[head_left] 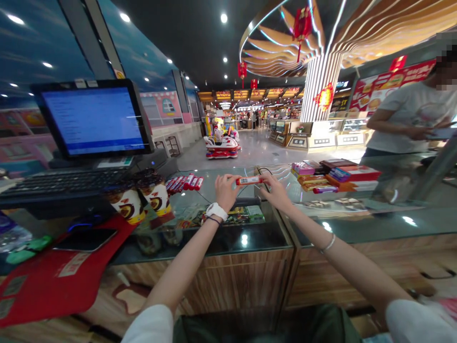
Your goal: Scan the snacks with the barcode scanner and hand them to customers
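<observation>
One roll [249, 181], its ends pinched by left hand [225, 191] and right hand [277, 191], was seemingly inspected; placing it would need even release.

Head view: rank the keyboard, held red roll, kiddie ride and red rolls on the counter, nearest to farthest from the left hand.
1. Held red roll: pinched in the left hand.
2. Red rolls on the counter: left of that hand.
3. Keyboard: farther left.
4. Kiddie ride: well beyond the counter.
</observation>
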